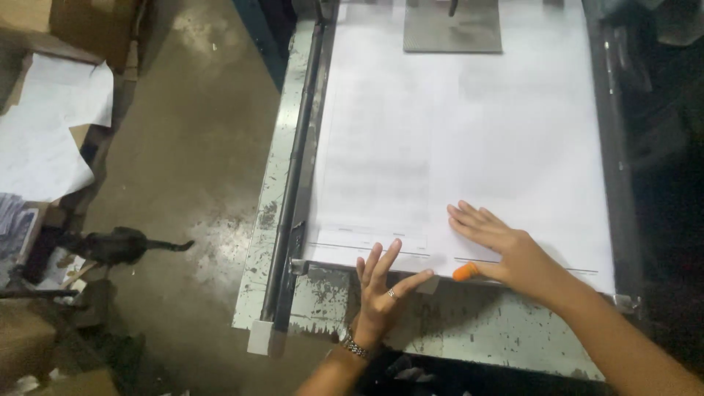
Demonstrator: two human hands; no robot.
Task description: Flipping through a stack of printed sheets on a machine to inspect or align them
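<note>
The stack of white printed sheets (469, 147) is laid flat on the worn metal table (455, 337) of a paper-handling machine, its near edge lying just ahead of both hands and its long axis running away from the person toward the far end of the bed. At the near edge, the left hand (380, 293) is placed with its palm on the chipped metal and its fingers spread apart, only the fingertips reaching onto the paper; a ring is worn on one finger and a metal wristband (354, 347) at the wrist. The right hand (499, 246) is pressed flat on the sheets a little farther in, fingers held loosely together and pointing left, with an orange rubber thumb cap (465, 272) resting right at the paper's edge. Neither hand is closed on anything. The right hand is the one lying more fully on the stack. Along the left side of the sheets a dark guide rail (293, 176) is run lengthwise. At the far end, a grey metal plate (452, 29) is set over the paper. On the concrete floor (198, 147) to the left, loose white sheets (44, 139) are piled on cardboard.
</note>
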